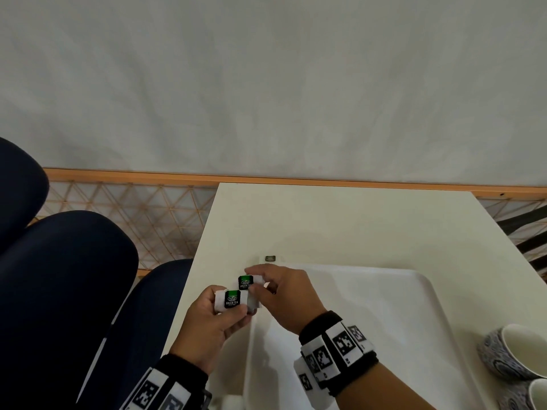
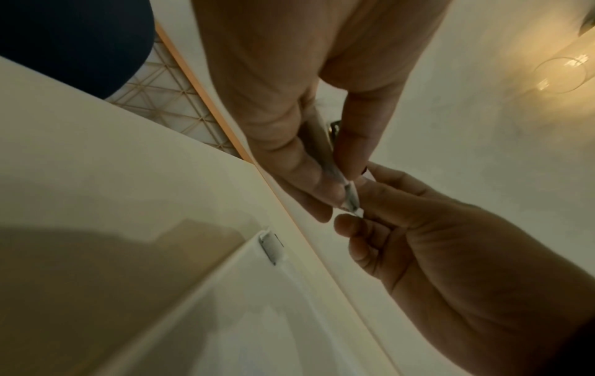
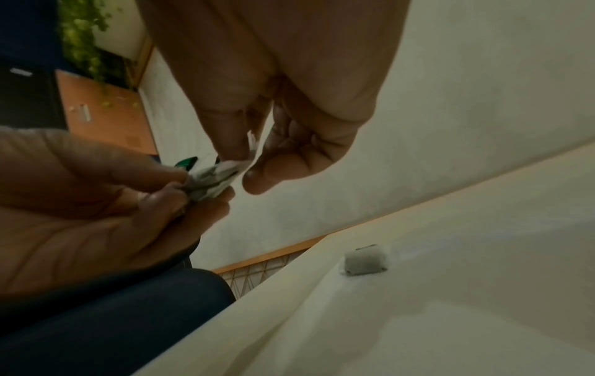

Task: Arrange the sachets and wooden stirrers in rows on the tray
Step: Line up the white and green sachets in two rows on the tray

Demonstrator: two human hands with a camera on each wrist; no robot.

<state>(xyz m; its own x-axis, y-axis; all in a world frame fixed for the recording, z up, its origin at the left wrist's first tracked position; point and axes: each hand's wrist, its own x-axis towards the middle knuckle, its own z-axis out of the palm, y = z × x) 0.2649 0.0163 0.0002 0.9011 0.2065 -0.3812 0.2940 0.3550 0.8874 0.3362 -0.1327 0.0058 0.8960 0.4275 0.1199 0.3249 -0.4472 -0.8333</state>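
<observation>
My left hand (image 1: 226,310) grips a small stack of white green-tea sachets (image 1: 232,300) above the tray's near left corner. My right hand (image 1: 257,284) pinches another green-tea sachet (image 1: 246,282) just above and behind that stack. In the right wrist view, the right fingers (image 3: 231,142) hold a white sachet (image 3: 254,150) next to the left hand's bundle (image 3: 206,183). In the left wrist view the sachets (image 2: 322,152) show edge-on between thumb and fingers. The white tray (image 1: 384,297) lies bare under and right of both hands. No wooden stirrers are in view.
The tray sits on a cream table (image 1: 325,220) against a white wall. A small grey item (image 1: 270,258) lies at the tray's far left corner. Two patterned cups (image 1: 509,353) stand at the table's right edge. Dark blue fabric shapes (image 1: 68,285) fill the left.
</observation>
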